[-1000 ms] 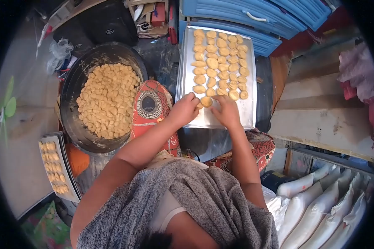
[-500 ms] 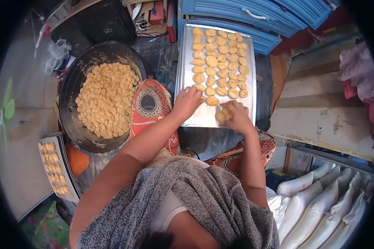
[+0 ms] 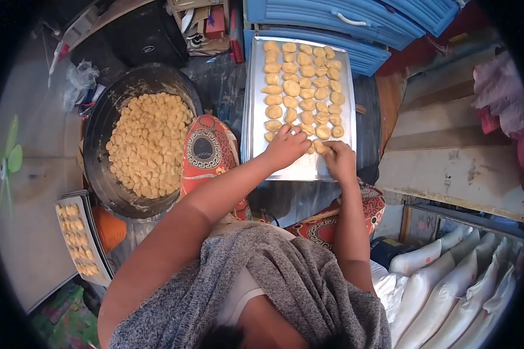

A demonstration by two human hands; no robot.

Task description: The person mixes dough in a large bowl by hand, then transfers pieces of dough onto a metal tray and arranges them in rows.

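A metal baking tray [image 3: 300, 170] lies in front of me with rows of flat, round yellow dough pieces [image 3: 291, 88] on it. My left hand [image 3: 288, 146], with a ring on one finger, is over the front row, fingers curled down among the pieces; whatever is under its fingertips is hidden. Close beside it, at the front right of the tray, my right hand [image 3: 342, 161] pinches a dough piece [image 3: 320, 146] between thumb and fingers. Both hands are low over the tray, their fingertips a short way apart.
Left of my knee stands a large black tub [image 3: 99, 168] heaped with small dough lumps [image 3: 150, 145]. A smaller tray [image 3: 103, 264] of shaped pieces is at the lower left. Blue drawers [image 3: 326, 20] border the tray's far side. Filled white sacks [image 3: 431, 296] stand at the lower right.
My left hand has moved right, from the tray's left front toward its middle. My right hand has risen slightly with its dough, up to the front row. The view has shifted a little.
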